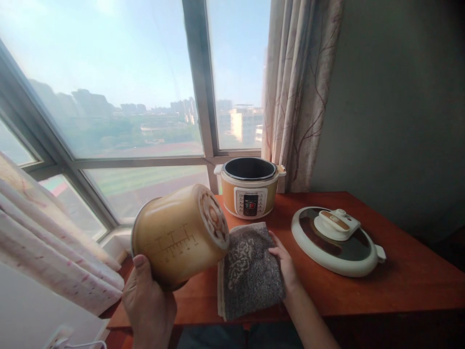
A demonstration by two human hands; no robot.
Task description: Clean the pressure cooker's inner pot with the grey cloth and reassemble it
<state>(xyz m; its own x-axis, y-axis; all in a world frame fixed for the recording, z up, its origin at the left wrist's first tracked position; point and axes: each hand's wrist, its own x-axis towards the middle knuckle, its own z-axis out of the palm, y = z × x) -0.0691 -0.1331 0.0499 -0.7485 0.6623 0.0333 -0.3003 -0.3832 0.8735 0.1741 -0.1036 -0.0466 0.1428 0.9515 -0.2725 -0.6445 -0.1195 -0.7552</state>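
Observation:
A gold-coloured inner pot (170, 237) with level marks on its side is tilted over, its round base turned up to the right. My left hand (148, 300) grips it near the rim, thumb on the outer wall; the other fingers are mostly hidden behind the pot. My right hand (285, 264) holds a folded grey cloth (254, 271) with a pale pattern by its right edge. The cloth sits just below and right of the pot's base. Behind them stands the electric pressure cooker body (249, 191), lidless, its dark inside showing.
On the reddish wooden table (410, 286), the cooker's white lid (334, 242) lies to the right. A window (138, 97) fills the back left, with a curtain (298, 87) beside it. Another curtain (51, 242) hangs at left, above a socket with a white cable (87, 345).

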